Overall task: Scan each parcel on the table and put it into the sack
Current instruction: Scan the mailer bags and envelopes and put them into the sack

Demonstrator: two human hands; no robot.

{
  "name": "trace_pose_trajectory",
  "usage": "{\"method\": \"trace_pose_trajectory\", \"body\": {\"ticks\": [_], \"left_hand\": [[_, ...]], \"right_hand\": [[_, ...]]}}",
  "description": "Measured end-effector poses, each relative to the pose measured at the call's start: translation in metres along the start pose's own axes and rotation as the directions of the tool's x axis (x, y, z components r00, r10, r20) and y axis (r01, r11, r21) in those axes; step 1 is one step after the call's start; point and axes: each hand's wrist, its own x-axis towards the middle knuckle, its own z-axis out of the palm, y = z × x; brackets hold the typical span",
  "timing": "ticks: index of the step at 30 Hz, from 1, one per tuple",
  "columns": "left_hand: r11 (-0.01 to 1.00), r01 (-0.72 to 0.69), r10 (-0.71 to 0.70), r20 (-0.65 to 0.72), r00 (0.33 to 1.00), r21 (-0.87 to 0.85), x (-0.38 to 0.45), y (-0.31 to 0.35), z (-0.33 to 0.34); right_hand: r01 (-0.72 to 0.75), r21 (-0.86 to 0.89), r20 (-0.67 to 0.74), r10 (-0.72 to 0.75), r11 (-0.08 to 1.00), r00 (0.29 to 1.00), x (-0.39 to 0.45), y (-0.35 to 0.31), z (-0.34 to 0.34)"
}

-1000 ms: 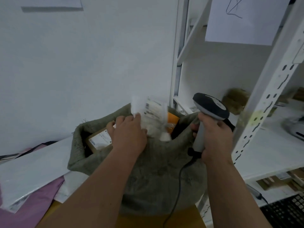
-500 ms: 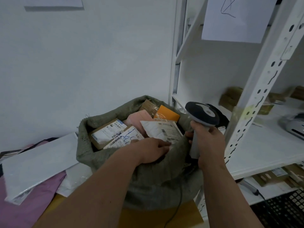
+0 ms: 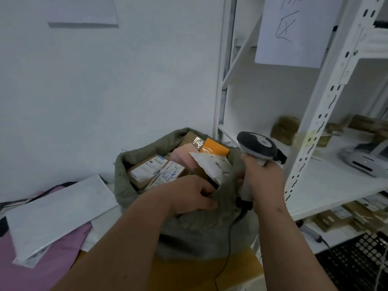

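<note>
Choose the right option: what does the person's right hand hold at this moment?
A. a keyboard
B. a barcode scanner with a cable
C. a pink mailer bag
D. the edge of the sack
B: the right hand is wrapped round the handle of the barcode scanner, whose dark cable hangs down in front of the sack, while the left hand is at the sack's edge.

The left hand [image 3: 189, 196] covers the near rim of the sack [image 3: 205, 234], and its fingers [image 3: 206, 189] dip inside, so their tips are hidden. The white parcel [image 3: 212, 164] is blurry, and its label is too small to read. The pink bag [image 3: 48, 261] on the surface is cut off at the left edge.
</note>
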Motion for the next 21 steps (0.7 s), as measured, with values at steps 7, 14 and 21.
{"method": "trace_pose_trajectory", "body": {"ticks": [7,14,21], "left_hand": [[0.994,0.094,-0.075,-0.307,0.949,0.049,-0.049,-0.055,0.001],[0.959,0.206,-0.283,-0.609,0.741,-0.194,-0.114,-0.162,0.003],[0.861,0.325,-0.503,-0.566,0.653,-0.391,-0.18,-0.248,0.013]], "right_hand": [[-0.044,0.032,0.157,0.038,0.999,0.987,-0.064,-0.004,0.039],[-0.107,0.014,0.365,0.094,0.994,0.926,-0.145,0.005,0.121],[-0.135,-0.061,0.508,0.147,0.989,0.849,-0.203,0.016,0.201]]}}
